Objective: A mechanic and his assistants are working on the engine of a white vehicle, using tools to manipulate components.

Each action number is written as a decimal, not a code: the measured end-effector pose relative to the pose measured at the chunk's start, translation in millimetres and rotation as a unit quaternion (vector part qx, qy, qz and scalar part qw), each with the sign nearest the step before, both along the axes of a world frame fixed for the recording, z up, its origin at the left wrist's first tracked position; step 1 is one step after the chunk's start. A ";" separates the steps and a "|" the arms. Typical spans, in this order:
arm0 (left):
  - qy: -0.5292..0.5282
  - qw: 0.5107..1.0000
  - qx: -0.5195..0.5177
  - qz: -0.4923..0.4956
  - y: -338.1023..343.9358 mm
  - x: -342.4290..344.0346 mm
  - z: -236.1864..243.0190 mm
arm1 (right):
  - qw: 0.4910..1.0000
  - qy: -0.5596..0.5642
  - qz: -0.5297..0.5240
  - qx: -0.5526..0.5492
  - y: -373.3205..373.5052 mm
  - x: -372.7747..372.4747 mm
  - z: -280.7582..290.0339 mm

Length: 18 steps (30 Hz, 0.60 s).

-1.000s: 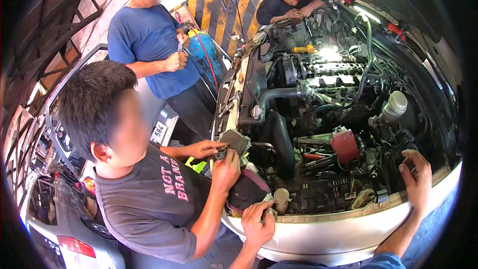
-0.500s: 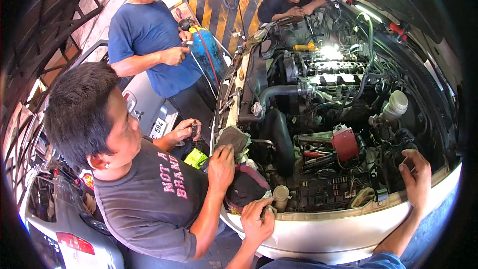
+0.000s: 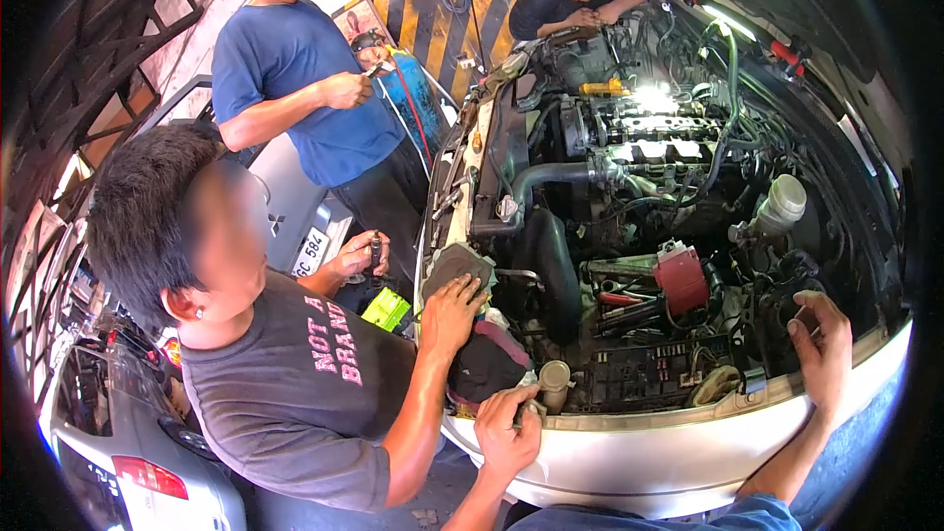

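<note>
Currently the left hand (image 3: 506, 433) rests on the near rim of the white car front (image 3: 678, 452), its grip closed around a small dark item that is too hidden by the fingers to identify. Just to the right of that grip, touching or nearly touching it, stands a small upright cap-topped reservoir (image 3: 554, 383); its long axis runs vertically, so it lies right of and slightly beyond the knuckles. The right hand (image 3: 824, 354) sits well apart at the near right corner of the engine bay (image 3: 629, 236), fingers curled over the front edge beside dark hoses; whether that grip encloses anything cannot be told. Of the two, the left hand is clearly nearer to the reservoir, and the black fuse box (image 3: 644, 369) lies between the hands. Left of the left hand, a co-worker's hand (image 3: 449, 310) presses on a dark cloth bundle (image 3: 487, 364) at the bay's left edge, with a grey rag (image 3: 457, 264) just beyond it. Farther in, a red-topped component (image 3: 680, 280) stands right of centre and a white canister (image 3: 784, 205) sits far right. Two other persons stand at the far left and far end of the car.
</note>
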State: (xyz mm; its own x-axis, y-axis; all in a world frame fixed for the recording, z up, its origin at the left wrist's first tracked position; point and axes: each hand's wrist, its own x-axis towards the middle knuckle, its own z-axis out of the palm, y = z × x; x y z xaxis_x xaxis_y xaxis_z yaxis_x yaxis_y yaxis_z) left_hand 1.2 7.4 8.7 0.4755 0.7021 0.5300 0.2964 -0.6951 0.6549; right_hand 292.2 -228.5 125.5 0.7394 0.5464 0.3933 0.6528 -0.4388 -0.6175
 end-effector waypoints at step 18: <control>0.002 1.000 -0.003 0.003 -1.5 0.0 -0.6 | 1.000 0.000 -0.009 0.008 -2.4 -2.2 -0.8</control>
State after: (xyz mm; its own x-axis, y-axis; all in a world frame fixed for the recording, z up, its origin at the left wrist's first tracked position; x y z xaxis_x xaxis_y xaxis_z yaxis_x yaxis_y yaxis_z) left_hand 1.2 5.9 8.2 0.4733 0.7087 0.5231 0.3037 -0.6887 0.6583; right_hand 290.0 -230.9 124.8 0.7488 0.5270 0.4020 0.6453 -0.4412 -0.6236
